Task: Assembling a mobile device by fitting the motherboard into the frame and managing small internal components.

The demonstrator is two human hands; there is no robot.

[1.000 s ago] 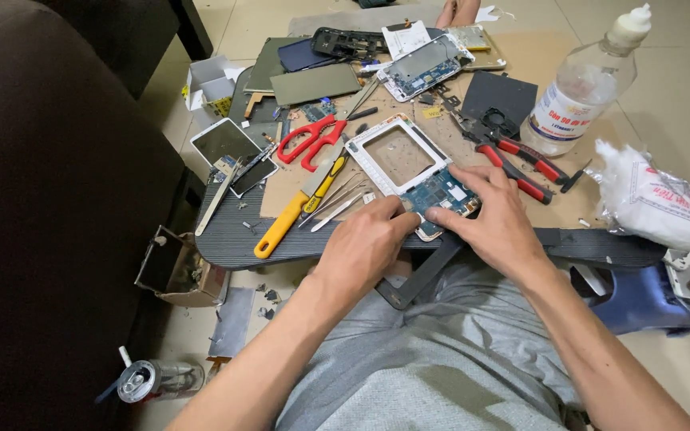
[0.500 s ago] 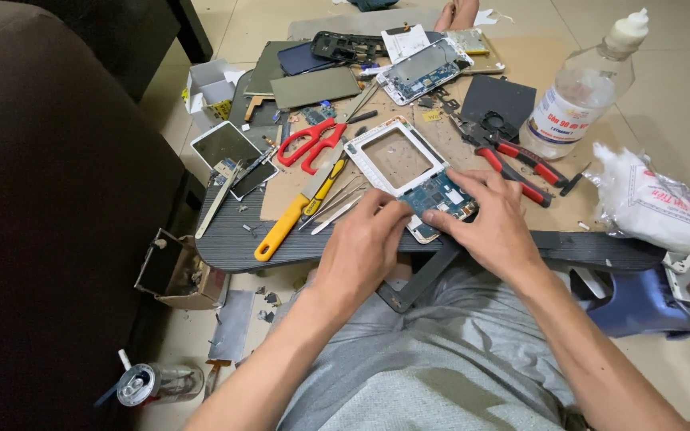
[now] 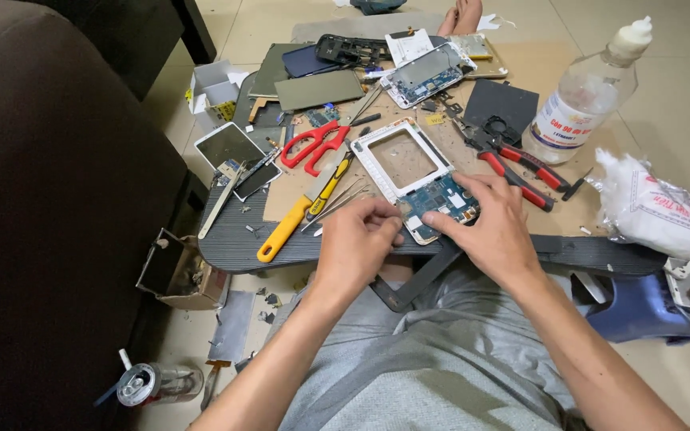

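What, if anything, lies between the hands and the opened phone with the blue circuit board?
Nothing visible. Both the left hand and right hand already rest on the opened phone, fingertips at its near end. The yellow-handled knife and red pliers lie off to either side.

A clear plastic bottle (image 3: 580, 104) at the desk's far right carries a white label (image 3: 562, 128) with red and blue print. A pale screen panel (image 3: 228, 144) lies at the left edge beside a small white open box (image 3: 211, 86). At the right lies what seems a clear plastic bag (image 3: 656, 211) of white stuff.
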